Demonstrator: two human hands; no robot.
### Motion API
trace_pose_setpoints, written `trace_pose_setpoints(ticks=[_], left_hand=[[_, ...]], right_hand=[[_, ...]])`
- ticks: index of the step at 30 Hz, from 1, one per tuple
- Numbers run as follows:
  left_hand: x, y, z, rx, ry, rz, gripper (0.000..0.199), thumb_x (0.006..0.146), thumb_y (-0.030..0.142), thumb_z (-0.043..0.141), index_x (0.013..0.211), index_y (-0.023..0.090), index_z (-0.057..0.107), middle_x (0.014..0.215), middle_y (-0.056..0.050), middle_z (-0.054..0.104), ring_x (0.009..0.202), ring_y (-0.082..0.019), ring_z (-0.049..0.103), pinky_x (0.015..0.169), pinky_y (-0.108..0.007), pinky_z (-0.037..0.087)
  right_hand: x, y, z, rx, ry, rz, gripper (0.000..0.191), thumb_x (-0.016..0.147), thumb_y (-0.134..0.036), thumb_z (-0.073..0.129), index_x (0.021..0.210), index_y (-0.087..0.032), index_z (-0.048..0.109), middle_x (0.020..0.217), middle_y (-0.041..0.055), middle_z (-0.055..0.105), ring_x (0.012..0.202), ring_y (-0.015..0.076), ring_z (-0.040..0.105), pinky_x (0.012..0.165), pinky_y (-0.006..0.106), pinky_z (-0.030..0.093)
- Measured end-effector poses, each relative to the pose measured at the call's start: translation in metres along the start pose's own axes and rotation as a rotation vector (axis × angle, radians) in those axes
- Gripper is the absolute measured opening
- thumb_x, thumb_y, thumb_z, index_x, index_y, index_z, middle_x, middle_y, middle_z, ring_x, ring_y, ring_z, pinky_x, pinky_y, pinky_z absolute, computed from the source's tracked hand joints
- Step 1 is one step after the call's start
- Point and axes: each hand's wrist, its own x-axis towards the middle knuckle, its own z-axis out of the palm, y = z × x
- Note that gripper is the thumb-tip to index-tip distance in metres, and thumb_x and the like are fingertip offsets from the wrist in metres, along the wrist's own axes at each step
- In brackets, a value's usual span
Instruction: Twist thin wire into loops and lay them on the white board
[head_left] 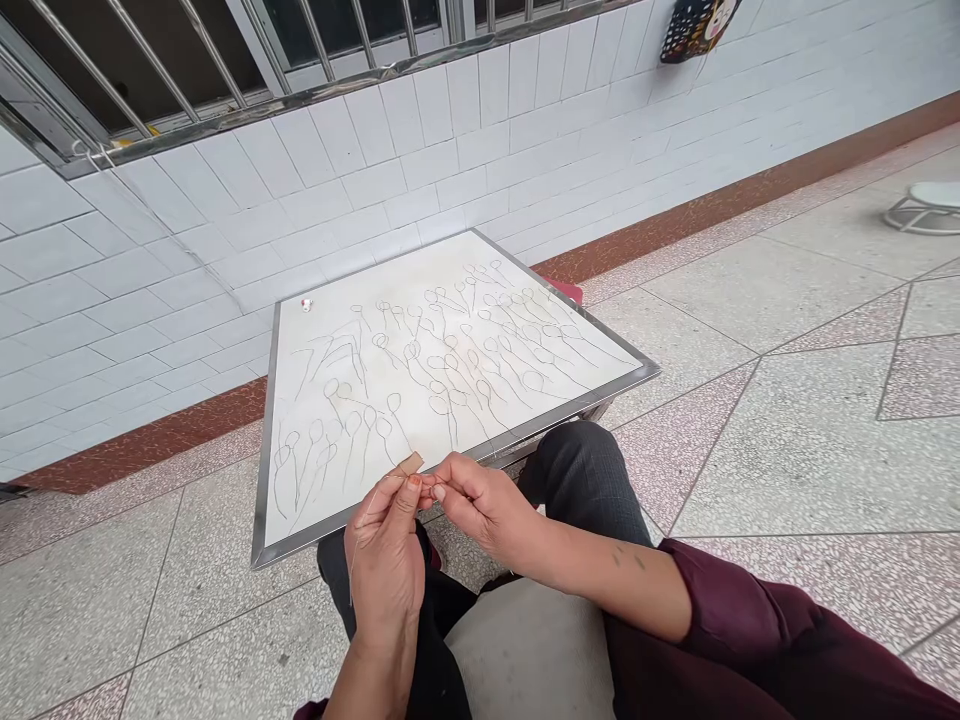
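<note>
My left hand (386,560) is closed in a pinch just off the table's near edge. A thin pale strand (351,575), wire or thread, comes from it and hangs down past the palm. A small flat tan piece (411,463) sticks up at its fingertips. My right hand (486,505) meets it fingertip to fingertip, thumb and forefinger pinched on the same fine strand; the exact grip is too small to tell. Beyond both hands, many thin dark wire-like strands with looped ends (394,402) lie spread over the white tabletop (420,262).
The square table has a grey metal rim (330,527) and stands against a white tiled wall (450,130). A small white-and-red item (307,304) lies near its far left corner. Barred windows (210,50) are above. A white stool (934,200) stands far right; a patterned bag (694,30) hangs on the wall.
</note>
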Motion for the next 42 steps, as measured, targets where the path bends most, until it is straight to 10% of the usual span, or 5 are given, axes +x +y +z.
trace_pose_setpoints(ticks=[42], left_hand=[[0.003,0.014,0.001,-0.002,0.121,0.096,0.020,0.073,0.027,0.081,0.088,0.016,0.076,0.072,-0.001,0.068,0.064,-0.010,0.060,0.065,-0.022,0.050]], right_hand=[[-0.011,0.001,0.012,-0.128,0.057,-0.122,0.004,0.090,-0.021,0.051,0.088,-0.022,0.053,0.059,-0.0072,0.045,0.051,0.0099,0.038,0.052,0.022,0.033]])
